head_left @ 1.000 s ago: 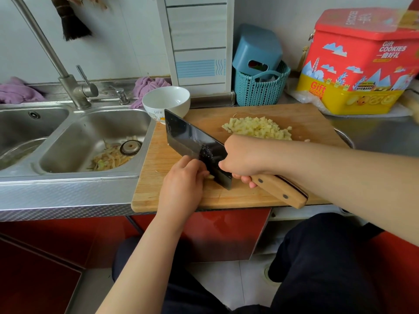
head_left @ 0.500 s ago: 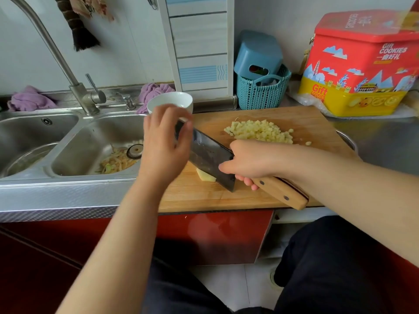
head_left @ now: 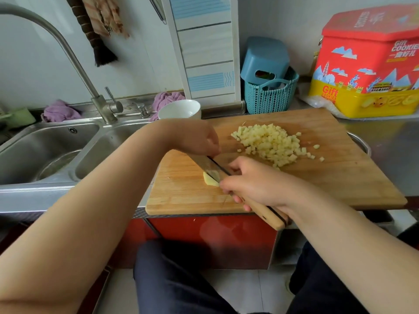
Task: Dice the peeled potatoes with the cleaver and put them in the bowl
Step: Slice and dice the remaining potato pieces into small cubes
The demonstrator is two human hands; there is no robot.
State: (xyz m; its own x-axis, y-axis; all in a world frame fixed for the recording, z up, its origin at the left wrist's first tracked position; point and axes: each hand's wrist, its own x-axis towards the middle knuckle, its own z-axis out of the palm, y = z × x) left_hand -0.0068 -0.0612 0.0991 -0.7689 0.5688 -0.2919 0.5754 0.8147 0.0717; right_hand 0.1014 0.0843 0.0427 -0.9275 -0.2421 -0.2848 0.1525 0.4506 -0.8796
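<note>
My right hand grips the wooden handle of the cleaver. The blade lies across the wooden cutting board, and its edge is down on a small pale potato piece. My left hand reaches over the far end of the blade, fingertips resting on its spine. A heap of diced potato sits on the far part of the board. The white bowl stands just behind my left hand, at the board's back left corner.
A double steel sink with a tall tap lies to the left. A teal basket and a red and yellow cookie tin stand behind the board. Purple cloths lie along the sink's back rim.
My left hand lifted off the potato piece and moved up and over onto the far end of the blade. The cleaver tilted more upright over the piece.
</note>
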